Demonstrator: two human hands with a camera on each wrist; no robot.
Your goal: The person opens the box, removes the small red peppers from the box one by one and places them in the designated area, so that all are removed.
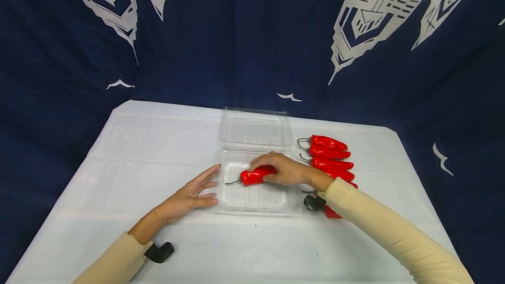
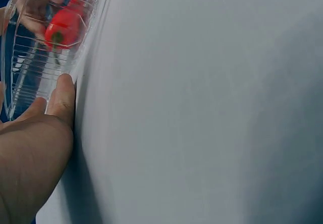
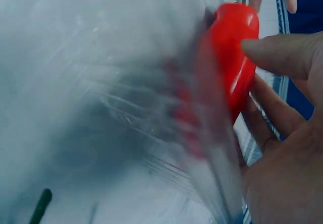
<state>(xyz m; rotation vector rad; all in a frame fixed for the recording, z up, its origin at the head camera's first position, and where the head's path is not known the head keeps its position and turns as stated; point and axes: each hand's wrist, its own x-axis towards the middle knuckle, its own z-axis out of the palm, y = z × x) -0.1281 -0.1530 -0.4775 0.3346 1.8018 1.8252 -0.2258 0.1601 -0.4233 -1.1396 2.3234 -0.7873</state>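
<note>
In the head view a clear plastic clamshell container [image 1: 252, 198] stands with its lid [image 1: 255, 129] folded back. My right hand [image 1: 286, 169] grips a red pepper [image 1: 252, 176] over the container's base, its green stem pointing left. The right wrist view shows the thumb and fingers around the same red pepper [image 3: 234, 42], partly behind the clear wall. My left hand [image 1: 197, 192] has its fingers spread, with the fingertips at the container's left rim. In the left wrist view the left hand [image 2: 40, 138] rests beside the ribbed container wall [image 2: 30, 77].
Several red peppers [image 1: 329, 151] lie in a column right of the container, stems to the left, the nearer ones partly under the right forearm. A white cloth covers the table [image 1: 150, 143]. Behind it hangs a dark blue printed curtain [image 1: 205, 56].
</note>
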